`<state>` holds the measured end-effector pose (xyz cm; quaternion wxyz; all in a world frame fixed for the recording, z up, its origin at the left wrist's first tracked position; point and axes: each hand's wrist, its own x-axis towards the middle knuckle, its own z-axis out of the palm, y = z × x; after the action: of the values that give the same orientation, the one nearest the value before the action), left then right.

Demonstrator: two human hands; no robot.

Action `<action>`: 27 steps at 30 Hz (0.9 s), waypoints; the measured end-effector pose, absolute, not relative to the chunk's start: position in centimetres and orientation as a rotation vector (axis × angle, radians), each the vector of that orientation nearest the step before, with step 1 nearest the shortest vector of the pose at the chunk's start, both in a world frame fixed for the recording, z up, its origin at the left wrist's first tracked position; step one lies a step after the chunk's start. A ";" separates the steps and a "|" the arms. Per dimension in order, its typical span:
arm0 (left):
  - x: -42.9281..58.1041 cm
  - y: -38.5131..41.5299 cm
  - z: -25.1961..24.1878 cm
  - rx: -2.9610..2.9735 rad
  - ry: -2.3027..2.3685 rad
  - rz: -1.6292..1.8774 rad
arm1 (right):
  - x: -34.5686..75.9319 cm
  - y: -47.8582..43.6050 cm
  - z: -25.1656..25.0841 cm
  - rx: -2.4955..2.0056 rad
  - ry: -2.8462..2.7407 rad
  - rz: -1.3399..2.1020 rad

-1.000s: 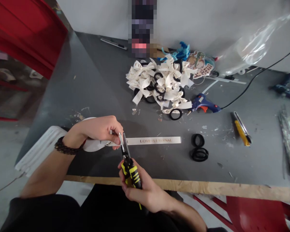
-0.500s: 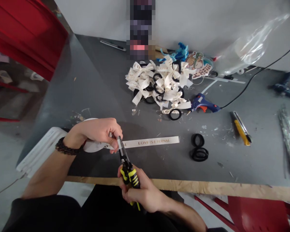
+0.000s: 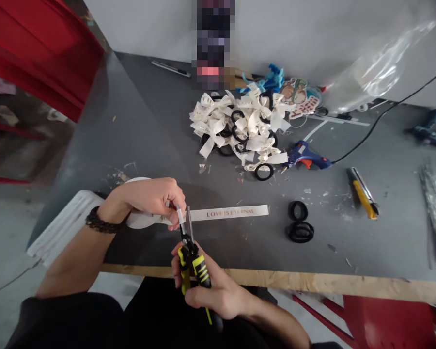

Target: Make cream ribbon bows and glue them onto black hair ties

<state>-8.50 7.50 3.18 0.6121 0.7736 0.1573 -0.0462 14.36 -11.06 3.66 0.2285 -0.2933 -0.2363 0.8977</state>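
My right hand grips yellow-and-black scissors, blades parted around the cream printed ribbon strip; my left hand pinches the ribbon just beside them.

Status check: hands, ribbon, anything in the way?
Left hand pins ribbon at roll end. Right hand grips scissors, blades open astride ribbon. Hair ties lie beyond the strip's far end, apart; nothing blocks the blades.
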 end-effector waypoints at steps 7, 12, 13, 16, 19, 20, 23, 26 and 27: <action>-9.4 7.7 2.8 1.760 0.373 -0.034 | 14.7 -10.7 3.7 -0.597 -0.568 2.503; -9.3 7.7 3.0 1.791 0.388 -0.064 | 14.8 -10.8 3.6 -0.603 -0.527 2.522; -9.2 7.7 3.1 1.790 0.385 -0.062 | 14.9 -10.8 3.7 -0.637 -0.563 2.507; -9.1 7.6 3.1 1.772 0.370 -0.052 | 14.9 -10.9 3.7 -0.700 -0.677 2.466; -9.0 7.6 3.1 1.768 0.354 -0.062 | 14.7 -10.8 3.6 -0.693 -0.687 2.475; -8.9 7.6 3.1 1.773 0.348 -0.074 | 14.5 -10.8 3.6 -0.694 -0.683 2.476; -8.8 7.7 3.1 1.803 0.321 -0.103 | 14.1 -10.5 3.6 -0.695 -0.665 2.476; -8.7 7.7 3.1 1.810 0.295 -0.081 | 14.0 -10.1 3.8 -0.694 -0.636 2.486; -8.7 7.8 3.2 1.796 0.294 -0.073 | 14.0 -10.0 3.9 -0.703 -0.640 2.482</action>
<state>-8.73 7.76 3.16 0.6134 0.7788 0.1275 -0.0317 13.96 -10.01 3.85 0.2397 -0.2570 -0.2337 0.9066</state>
